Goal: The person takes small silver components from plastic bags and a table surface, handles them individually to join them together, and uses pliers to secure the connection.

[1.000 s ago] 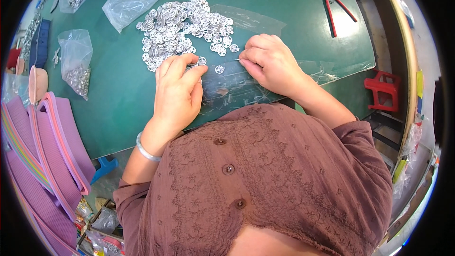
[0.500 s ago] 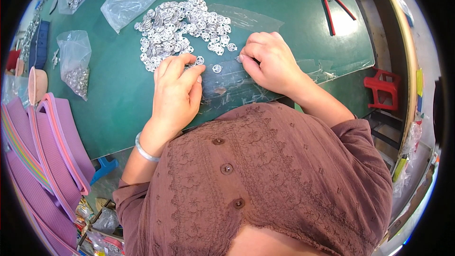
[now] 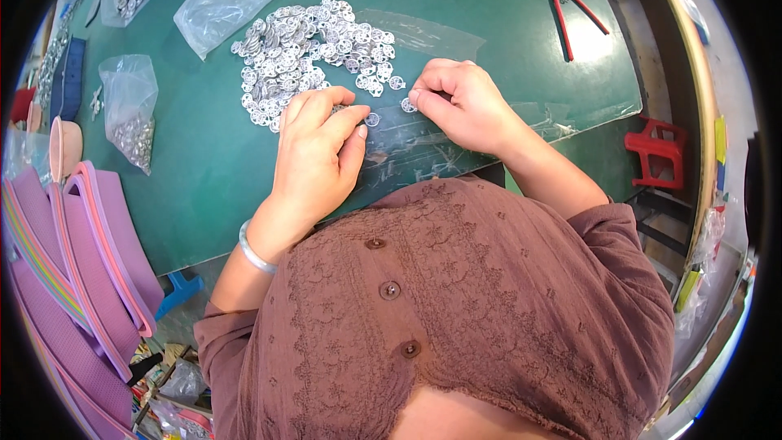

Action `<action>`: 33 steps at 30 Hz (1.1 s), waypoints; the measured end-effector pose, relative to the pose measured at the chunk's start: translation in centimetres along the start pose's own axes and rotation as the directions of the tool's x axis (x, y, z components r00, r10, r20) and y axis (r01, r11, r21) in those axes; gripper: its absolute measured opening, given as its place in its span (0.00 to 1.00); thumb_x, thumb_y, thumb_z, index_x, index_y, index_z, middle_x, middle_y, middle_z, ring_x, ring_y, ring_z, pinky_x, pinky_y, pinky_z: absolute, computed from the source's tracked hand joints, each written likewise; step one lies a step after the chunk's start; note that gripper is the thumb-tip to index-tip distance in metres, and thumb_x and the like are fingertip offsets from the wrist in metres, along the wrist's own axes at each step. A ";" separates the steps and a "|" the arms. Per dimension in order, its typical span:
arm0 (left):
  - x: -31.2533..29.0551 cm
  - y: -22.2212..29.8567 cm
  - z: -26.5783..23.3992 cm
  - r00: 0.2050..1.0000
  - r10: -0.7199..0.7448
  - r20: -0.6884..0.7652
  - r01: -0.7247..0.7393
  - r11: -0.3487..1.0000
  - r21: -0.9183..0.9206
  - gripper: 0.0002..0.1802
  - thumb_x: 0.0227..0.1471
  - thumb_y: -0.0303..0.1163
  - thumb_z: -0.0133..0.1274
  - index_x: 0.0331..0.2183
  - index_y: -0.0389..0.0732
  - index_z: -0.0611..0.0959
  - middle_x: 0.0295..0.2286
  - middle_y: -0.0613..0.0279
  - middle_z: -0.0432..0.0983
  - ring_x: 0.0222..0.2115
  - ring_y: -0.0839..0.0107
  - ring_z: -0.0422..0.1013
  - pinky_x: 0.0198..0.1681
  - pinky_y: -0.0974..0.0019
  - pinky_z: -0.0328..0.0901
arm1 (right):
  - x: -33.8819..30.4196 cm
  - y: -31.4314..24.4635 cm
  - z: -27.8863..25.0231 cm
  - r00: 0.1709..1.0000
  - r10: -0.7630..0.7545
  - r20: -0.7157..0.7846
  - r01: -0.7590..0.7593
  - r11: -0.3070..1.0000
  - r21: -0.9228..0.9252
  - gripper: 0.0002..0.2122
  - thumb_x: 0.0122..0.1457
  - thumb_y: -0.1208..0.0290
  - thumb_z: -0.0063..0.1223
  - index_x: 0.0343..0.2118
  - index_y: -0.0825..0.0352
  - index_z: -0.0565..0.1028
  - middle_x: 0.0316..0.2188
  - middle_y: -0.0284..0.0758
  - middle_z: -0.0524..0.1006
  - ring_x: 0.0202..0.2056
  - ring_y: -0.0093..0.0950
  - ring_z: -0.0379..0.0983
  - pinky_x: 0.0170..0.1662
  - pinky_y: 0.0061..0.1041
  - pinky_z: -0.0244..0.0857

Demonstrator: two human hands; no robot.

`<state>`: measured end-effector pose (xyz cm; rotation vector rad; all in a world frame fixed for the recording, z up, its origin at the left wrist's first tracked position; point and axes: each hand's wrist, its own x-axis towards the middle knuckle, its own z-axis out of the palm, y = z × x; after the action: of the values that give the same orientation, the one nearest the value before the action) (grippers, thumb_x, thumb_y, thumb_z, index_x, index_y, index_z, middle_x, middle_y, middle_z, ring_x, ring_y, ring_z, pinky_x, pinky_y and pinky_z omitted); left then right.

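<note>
A heap of silver, round openwork metal charms (image 3: 285, 61) lies on the green table beyond my hands. My left hand (image 3: 314, 143) rests at the heap's near edge, its fingers bent and apart. Its index finger and thumb tips come up beside a single charm (image 3: 373, 120) lying flat; whether they touch it is hard to tell. Part of another charm shows beneath the left fingers. Over to the right, my right hand (image 3: 463, 106) is closed in a pinch, thumb and index finger at the edge of one charm (image 3: 408, 104).
Red-handled pliers (image 3: 575, 16) lie at the far right of the green table (image 3: 505, 41). An empty-looking clear plastic bag (image 3: 240, 0) is behind the heap. At left stands a bag of small metal parts (image 3: 130, 126), with purple padded pieces (image 3: 106, 236) nearer. A red stool (image 3: 656, 153) is beyond the right edge.
My left hand has shifted right, bringing its fingertips up to the single charm. The right hand has turned slightly, and the charm at its fingertips now shows more fully.
</note>
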<state>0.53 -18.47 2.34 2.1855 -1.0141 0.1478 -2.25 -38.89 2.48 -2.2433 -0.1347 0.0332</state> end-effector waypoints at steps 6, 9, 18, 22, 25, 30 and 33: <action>0.8 0.5 1.1 0.996 -0.075 -0.038 0.067 0.984 -0.167 0.07 0.37 0.24 0.54 0.27 0.38 0.79 0.27 0.60 0.70 0.30 0.62 0.65 0.34 0.65 0.60 | -0.4 -1.1 -0.1 1.000 0.018 0.016 -0.019 0.996 0.087 0.06 0.45 0.71 0.50 0.22 0.69 0.74 0.20 0.38 0.72 0.23 0.36 0.69 0.27 0.30 0.62; 1.2 0.4 1.4 0.992 -0.120 -0.028 0.109 0.963 -0.247 0.05 0.37 0.24 0.54 0.24 0.40 0.79 0.23 0.63 0.70 0.26 0.65 0.64 0.30 0.66 0.59 | -0.6 -1.3 0.0 0.995 -0.102 -0.012 0.102 0.993 0.053 0.05 0.45 0.72 0.51 0.21 0.68 0.74 0.20 0.36 0.71 0.22 0.34 0.68 0.28 0.29 0.60; 1.2 0.3 1.7 0.995 -0.086 -0.053 0.070 0.964 -0.257 0.03 0.35 0.22 0.53 0.20 0.40 0.77 0.20 0.66 0.69 0.24 0.67 0.64 0.28 0.68 0.57 | -0.7 -1.0 0.4 0.940 -0.333 -0.075 0.327 0.941 -0.088 0.04 0.45 0.72 0.51 0.19 0.65 0.73 0.20 0.33 0.70 0.25 0.33 0.67 0.30 0.29 0.56; 1.2 0.5 1.6 0.997 -0.069 -0.042 0.057 0.967 -0.247 0.03 0.35 0.22 0.53 0.19 0.40 0.76 0.20 0.65 0.69 0.23 0.67 0.64 0.28 0.67 0.57 | -0.8 -1.2 0.1 0.923 -0.382 -0.049 0.373 0.918 -0.133 0.03 0.45 0.72 0.51 0.20 0.65 0.72 0.20 0.32 0.69 0.25 0.33 0.67 0.30 0.30 0.56; 1.2 0.6 1.5 0.998 -0.052 -0.032 0.042 0.966 -0.256 0.03 0.34 0.22 0.53 0.19 0.40 0.76 0.20 0.65 0.69 0.23 0.67 0.64 0.27 0.67 0.57 | -0.9 -1.3 0.3 0.909 -0.416 -0.028 0.407 0.900 -0.154 0.03 0.45 0.73 0.51 0.20 0.65 0.72 0.20 0.32 0.68 0.26 0.33 0.66 0.30 0.30 0.55; 1.0 0.8 1.5 0.997 -0.072 0.011 0.073 0.967 -0.244 0.02 0.35 0.23 0.53 0.18 0.40 0.75 0.20 0.64 0.69 0.23 0.65 0.63 0.28 0.66 0.57 | -1.0 -1.2 -0.4 0.908 -0.418 -0.030 0.405 0.892 -0.201 0.03 0.45 0.72 0.50 0.20 0.65 0.71 0.20 0.32 0.68 0.27 0.33 0.66 0.31 0.30 0.55; 0.8 0.5 1.1 0.998 -0.030 -0.058 0.021 0.988 -0.151 0.02 0.37 0.24 0.53 0.19 0.40 0.76 0.20 0.63 0.68 0.23 0.64 0.64 0.28 0.65 0.58 | -0.8 -0.2 -1.7 0.932 -0.360 -0.037 0.335 0.897 -0.289 0.04 0.45 0.72 0.50 0.20 0.65 0.72 0.20 0.32 0.69 0.28 0.33 0.67 0.32 0.30 0.56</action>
<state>0.54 -19.94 2.06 2.0440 -0.9325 0.1208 -2.92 -40.11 3.69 -2.4622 -0.5201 -0.2973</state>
